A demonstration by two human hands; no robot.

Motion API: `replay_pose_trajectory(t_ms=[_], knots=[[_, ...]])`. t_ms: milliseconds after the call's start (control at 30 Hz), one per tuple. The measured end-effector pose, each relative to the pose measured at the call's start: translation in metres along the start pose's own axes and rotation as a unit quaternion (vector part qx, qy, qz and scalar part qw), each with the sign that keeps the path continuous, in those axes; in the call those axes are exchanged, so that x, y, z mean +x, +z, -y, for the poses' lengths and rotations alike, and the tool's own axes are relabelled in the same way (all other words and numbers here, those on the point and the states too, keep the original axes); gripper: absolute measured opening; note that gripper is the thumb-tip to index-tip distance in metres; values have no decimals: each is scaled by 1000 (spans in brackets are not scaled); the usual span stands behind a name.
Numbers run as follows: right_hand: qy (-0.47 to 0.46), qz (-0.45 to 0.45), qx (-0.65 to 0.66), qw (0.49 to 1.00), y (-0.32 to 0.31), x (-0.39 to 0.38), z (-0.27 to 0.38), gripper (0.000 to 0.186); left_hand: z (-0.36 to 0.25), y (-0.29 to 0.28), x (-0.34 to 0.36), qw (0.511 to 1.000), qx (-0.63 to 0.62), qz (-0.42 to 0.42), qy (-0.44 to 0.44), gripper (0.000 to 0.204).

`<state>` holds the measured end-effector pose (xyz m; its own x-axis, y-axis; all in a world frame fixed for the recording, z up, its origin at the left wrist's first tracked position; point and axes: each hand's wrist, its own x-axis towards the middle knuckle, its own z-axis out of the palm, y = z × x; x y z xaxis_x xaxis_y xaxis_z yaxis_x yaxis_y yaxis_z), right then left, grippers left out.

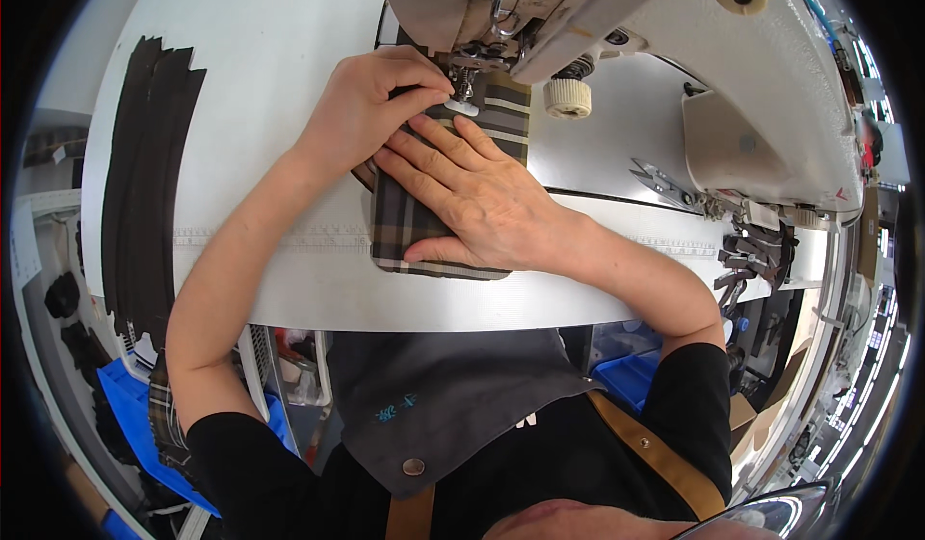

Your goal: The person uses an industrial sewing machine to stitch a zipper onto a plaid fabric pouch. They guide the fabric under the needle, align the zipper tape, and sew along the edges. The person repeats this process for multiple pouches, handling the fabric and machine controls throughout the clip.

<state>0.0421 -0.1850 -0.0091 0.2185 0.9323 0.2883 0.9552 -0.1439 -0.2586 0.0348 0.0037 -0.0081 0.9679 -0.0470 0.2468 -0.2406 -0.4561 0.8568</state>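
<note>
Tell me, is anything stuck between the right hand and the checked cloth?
No, nothing I can see: the right hand lies spread on the checked cloth. The left hand is near its fingertips, by the white presser foot.

1. Table (318,299), white, curved in view.
2. Cloth strips (145,193), dark, lying lengthwise on the table's left side.
3. Ruler markings (308,237), running across the tabletop.
4. Scissors (660,184), metal, right side.
5. Blue bin (125,410), lower left.
6. Second bin (626,376), blue, below the table's right part.
7. Cardboard (785,394), brown, lower right.
</note>
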Motion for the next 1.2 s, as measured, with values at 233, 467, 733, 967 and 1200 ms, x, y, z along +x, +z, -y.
replay_pose_trajectory(t_ms=[233, 467, 733, 967, 1200], knots=[[121, -153, 97, 976, -18, -10, -33, 22, 9, 2, -5, 970, 165, -21, 176, 10], [75, -110, -45, 990, -15, -13, -47, 40, 9, 0, -5, 943, 222, -20, 246, 15], [90, -91, -74, 989, -13, -14, -44, 44, 11, -1, -6, 945, 213, -22, 249, 16], [89, -84, -77, 989, -14, -14, -45, 42, 11, -1, -7, 941, 229, -24, 248, 15], [95, -87, -73, 989, -15, -14, -41, 41, 12, -1, -8, 932, 249, -32, 262, 15]])
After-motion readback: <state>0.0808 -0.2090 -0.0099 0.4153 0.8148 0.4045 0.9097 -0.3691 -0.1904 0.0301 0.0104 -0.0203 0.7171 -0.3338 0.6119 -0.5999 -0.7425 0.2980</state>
